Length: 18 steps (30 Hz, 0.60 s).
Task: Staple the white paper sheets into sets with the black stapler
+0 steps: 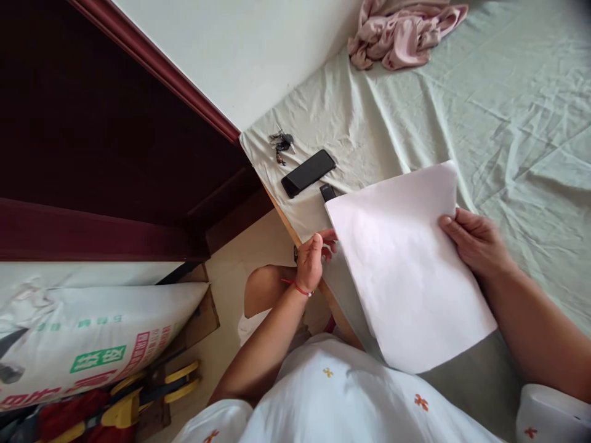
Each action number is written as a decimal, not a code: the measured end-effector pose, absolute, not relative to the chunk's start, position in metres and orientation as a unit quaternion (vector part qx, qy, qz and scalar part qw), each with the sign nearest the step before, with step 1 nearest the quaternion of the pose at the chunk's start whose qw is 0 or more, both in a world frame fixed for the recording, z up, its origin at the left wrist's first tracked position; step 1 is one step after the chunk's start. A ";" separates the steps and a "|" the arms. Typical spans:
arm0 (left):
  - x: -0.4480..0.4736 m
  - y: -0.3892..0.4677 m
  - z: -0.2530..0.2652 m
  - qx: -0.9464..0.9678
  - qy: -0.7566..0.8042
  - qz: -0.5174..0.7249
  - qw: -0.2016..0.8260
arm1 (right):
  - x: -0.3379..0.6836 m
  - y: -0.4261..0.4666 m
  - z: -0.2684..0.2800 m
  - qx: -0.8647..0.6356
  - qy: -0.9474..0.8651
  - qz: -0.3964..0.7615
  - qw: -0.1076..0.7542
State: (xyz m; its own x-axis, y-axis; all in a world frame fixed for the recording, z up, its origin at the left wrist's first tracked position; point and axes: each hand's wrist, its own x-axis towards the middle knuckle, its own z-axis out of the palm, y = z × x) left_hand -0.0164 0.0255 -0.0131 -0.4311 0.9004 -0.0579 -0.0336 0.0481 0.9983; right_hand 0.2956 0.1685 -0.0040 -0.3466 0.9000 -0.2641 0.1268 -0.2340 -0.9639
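My right hand (480, 240) grips white paper (410, 264) by its right edge, thumb on top and fingers underneath. The paper is blank on the side facing me and is held tilted above the bed, perhaps more than one sheet thick. Close to its left edge is my left hand (311, 261), a red string bracelet on the wrist. Its thumb stands apart from the fingers, which reach toward the paper's edge; nothing shows in its grasp. Whether the fingertips touch the paper I cannot tell.
On the pale green sheet (521, 123) lie a black phone (308, 173), keys (282, 141) and a small black object (327, 192) partly under the paper. Pink cloth (401, 37) is bunched at the back. A dark red cabinet (101, 135) and a printed white sack (101, 338) stand left.
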 end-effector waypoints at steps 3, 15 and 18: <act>-0.011 0.020 -0.019 0.347 0.575 0.558 0.488 | 0.292 0.167 -0.002 -0.488 -0.573 0.592 0.288; -0.013 0.015 -0.032 0.373 0.564 0.547 0.493 | 0.288 0.168 -0.003 -0.484 -0.748 0.377 0.253; -0.012 0.015 -0.028 0.382 0.577 0.522 0.499 | 0.285 0.166 -0.002 -0.477 -0.765 0.348 0.258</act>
